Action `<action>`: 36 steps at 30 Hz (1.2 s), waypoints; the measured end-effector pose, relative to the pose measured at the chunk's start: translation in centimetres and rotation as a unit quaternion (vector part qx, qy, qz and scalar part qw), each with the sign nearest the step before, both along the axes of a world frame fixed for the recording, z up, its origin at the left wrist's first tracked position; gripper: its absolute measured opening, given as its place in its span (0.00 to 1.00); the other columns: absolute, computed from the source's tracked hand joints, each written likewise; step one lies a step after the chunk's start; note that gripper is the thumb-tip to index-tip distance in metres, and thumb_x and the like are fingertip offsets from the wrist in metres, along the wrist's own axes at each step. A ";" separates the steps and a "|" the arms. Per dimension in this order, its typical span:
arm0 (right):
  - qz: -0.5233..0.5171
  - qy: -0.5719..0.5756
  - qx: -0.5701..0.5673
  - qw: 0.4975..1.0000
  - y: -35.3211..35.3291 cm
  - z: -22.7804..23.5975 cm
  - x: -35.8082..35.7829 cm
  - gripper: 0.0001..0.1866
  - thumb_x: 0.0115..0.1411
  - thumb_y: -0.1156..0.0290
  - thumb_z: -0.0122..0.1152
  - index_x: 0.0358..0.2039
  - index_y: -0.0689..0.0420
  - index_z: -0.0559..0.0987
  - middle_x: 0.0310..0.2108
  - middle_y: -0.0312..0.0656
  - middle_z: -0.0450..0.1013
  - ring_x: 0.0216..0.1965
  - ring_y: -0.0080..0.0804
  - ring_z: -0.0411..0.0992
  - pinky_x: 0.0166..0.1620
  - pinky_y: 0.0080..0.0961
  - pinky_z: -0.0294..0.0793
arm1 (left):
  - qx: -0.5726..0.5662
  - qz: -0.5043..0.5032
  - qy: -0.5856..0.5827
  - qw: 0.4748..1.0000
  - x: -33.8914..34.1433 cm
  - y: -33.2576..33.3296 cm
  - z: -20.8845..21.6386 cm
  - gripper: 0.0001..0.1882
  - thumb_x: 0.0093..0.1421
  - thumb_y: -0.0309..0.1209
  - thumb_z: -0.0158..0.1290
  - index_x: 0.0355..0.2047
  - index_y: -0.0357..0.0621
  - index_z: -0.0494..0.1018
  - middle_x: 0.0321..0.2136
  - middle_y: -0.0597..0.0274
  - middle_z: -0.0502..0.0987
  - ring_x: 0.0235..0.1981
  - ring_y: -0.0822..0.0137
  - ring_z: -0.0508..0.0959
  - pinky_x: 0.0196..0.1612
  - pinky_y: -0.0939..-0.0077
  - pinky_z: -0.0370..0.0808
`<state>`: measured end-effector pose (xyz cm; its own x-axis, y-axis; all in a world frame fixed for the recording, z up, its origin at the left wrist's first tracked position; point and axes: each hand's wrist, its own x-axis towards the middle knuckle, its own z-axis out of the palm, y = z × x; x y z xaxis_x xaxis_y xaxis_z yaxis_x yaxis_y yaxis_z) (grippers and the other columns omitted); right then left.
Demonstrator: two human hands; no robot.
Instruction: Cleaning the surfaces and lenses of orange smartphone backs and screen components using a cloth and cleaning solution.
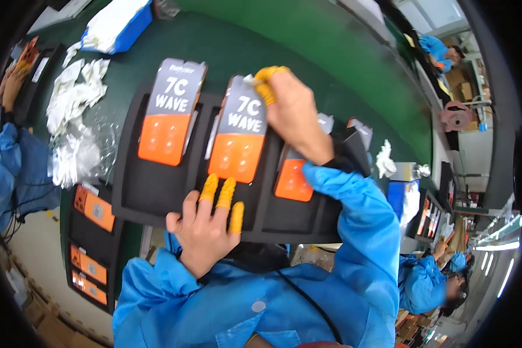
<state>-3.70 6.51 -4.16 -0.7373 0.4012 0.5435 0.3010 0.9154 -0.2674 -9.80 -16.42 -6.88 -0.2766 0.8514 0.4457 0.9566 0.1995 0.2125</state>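
Observation:
A black tray [156, 203] with compartments lies in front of me, holding several flat phones with grey-and-orange printed faces. My left hand [206, 232], in yellow finger cots, has its fingers stretched out against the lower edge of the middle phone [238, 153]. At that phone's top end, my right hand [293, 110] pinches a small white wipe [249, 80] against the grey part. The left phone [165, 136] sits tilted across its compartment. My right wrist and sleeve partly cover another phone [294, 181] and one farther right [361, 132].
Crumpled white wipes [75, 93] and clear plastic bags [78, 153] lie left, with a blue box of wipes [119, 26] behind. A second tray [113, 246] holds orange phones at lower left. Another blue box [403, 200] stands right. Co-workers in blue sit on both sides.

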 end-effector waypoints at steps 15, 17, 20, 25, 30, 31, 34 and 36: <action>-0.022 0.018 0.003 1.000 1.1 0.6 -2.9 0.08 0.49 0.81 0.52 0.32 0.61 0.70 0.28 0.49 0.68 0.30 0.48 0.70 0.31 0.38 0.71 | 0.013 0.006 -0.025 1.000 0.8 0.7 -0.3 0.14 0.46 0.38 0.58 0.27 0.40 0.78 0.30 0.58 0.78 0.41 0.59 0.70 0.39 0.61 0.50; 0.001 -0.003 -0.002 1.000 0.0 0.0 -3.3 0.08 0.51 0.82 0.51 0.33 0.61 0.69 0.27 0.49 0.67 0.29 0.49 0.69 0.31 0.40 0.70 | 0.016 0.009 -0.020 1.000 0.7 0.8 -0.4 0.14 0.47 0.38 0.58 0.27 0.39 0.78 0.30 0.58 0.78 0.41 0.60 0.70 0.39 0.61 0.50; 0.080 -0.044 -0.050 0.995 -4.9 -0.8 -0.8 0.11 0.48 0.80 0.53 0.34 0.60 0.70 0.24 0.45 0.65 0.29 0.47 0.69 0.30 0.39 0.70 | 0.020 0.009 -0.053 0.998 0.5 0.5 0.1 0.13 0.47 0.37 0.59 0.28 0.40 0.78 0.32 0.59 0.78 0.42 0.61 0.71 0.40 0.61 0.51; 0.184 -0.157 -0.069 0.968 -9.1 -0.1 3.7 0.11 0.45 0.74 0.56 0.32 0.59 0.73 0.24 0.42 0.67 0.31 0.38 0.71 0.34 0.33 0.71 | 0.061 -0.054 -0.134 0.988 -2.9 -0.7 2.2 0.09 0.47 0.32 0.61 0.30 0.46 0.78 0.36 0.65 0.78 0.43 0.63 0.71 0.41 0.63 0.54; 0.157 -0.011 -0.193 0.969 -5.6 1.3 1.9 0.12 0.49 0.81 0.57 0.37 0.61 0.74 0.31 0.49 0.70 0.34 0.49 0.70 0.36 0.36 0.72 | 0.050 0.082 -0.058 0.994 -6.1 -1.7 2.0 0.13 0.49 0.28 0.59 0.37 0.43 0.77 0.40 0.68 0.77 0.42 0.63 0.71 0.44 0.66 0.54; 0.086 -0.014 -0.188 0.978 -4.4 2.6 1.0 0.10 0.51 0.80 0.58 0.36 0.62 0.74 0.32 0.49 0.72 0.33 0.48 0.72 0.34 0.33 0.72 | 0.033 0.105 -0.075 0.991 -6.2 -1.8 2.0 0.12 0.50 0.25 0.56 0.38 0.41 0.76 0.40 0.64 0.77 0.45 0.60 0.69 0.45 0.66 0.55; -0.010 0.067 -0.158 0.985 -0.8 5.7 -2.1 0.07 0.53 0.78 0.59 0.34 0.63 0.75 0.26 0.48 0.71 0.22 0.39 0.70 0.26 0.29 0.69 | 0.010 0.083 -0.067 0.994 -6.3 -0.7 1.3 0.10 0.50 0.28 0.57 0.34 0.41 0.76 0.40 0.62 0.76 0.47 0.58 0.69 0.46 0.62 0.54; 0.021 0.048 -0.091 0.995 0.3 4.5 -4.7 0.07 0.54 0.77 0.58 0.34 0.63 0.75 0.26 0.48 0.71 0.24 0.43 0.70 0.28 0.33 0.69 | 0.010 0.083 -0.067 0.994 -6.1 -0.4 1.1 0.12 0.50 0.29 0.57 0.35 0.42 0.76 0.41 0.63 0.76 0.46 0.59 0.70 0.45 0.63 0.54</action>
